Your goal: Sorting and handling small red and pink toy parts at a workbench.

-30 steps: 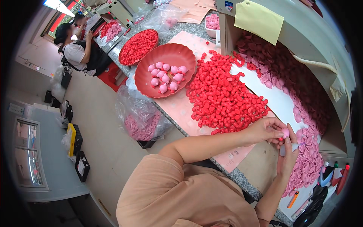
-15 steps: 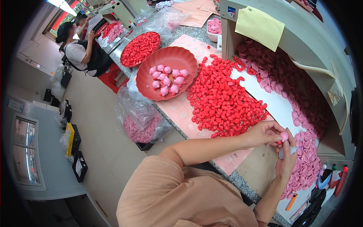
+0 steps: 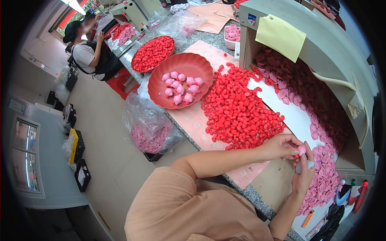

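Observation:
Between the fingertips of both hands is a small rounded pink piece [image 3: 301, 150] with a red bit at its lower side. My left hand [image 3: 283, 145] pinches it from the left. From the right, my right hand [image 3: 304, 170] closes on it with thumb and fingers. A pale, whitish item [image 3: 310, 164] shows at the right hand's fingers; whether it is worn or held I cannot tell. Just beyond the left hand spreads a heap of glossy red pieces [image 3: 237, 108]. Thin pink pieces [image 3: 321, 176] lie heaped beside the right hand.
A scalloped red plate [image 3: 161, 98] carries several pink-and-red pieces; behind it stands a bowl of red pieces [image 3: 152, 52]. A grey cabinet [image 3: 321, 48] arches over the right side. An orange lighter [image 3: 307, 219] lies near the right forearm. A person [image 3: 86, 56] sits far left.
The whole view has shifted slightly. Both hands stay together on the pink piece, with only a slight change in finger position.

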{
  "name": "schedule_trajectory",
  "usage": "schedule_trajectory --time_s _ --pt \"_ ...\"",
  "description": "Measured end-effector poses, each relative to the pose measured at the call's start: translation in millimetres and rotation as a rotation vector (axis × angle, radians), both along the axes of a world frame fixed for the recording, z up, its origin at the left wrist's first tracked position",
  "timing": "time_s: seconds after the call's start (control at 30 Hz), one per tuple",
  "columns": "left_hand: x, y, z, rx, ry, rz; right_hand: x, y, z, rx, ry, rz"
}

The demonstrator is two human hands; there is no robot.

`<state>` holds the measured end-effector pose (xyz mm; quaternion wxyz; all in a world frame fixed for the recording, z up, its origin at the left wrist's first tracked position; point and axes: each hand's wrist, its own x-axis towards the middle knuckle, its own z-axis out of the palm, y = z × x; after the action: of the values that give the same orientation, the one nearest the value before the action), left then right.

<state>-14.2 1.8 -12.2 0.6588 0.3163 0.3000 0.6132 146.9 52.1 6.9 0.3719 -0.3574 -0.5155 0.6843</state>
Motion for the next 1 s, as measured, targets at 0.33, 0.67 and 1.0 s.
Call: schedule_trajectory --time_s 0.33,0.67,1.0 --pt "5.2 7.6 2.5 0.012 -0.003 -0.043 7.4 3.5 3.5 0.026 -0.048 -0.025" --pt "-6.7 1.1 -1.0 -0.093 0.152 0.097 -1.4 5.2 2.9 -0.029 -0.029 0.021" --pt "-0.4 5.6 0.4 -0.110 0.116 0.044 11.8 7.7 0.5 -0.111 0.089 0.107"
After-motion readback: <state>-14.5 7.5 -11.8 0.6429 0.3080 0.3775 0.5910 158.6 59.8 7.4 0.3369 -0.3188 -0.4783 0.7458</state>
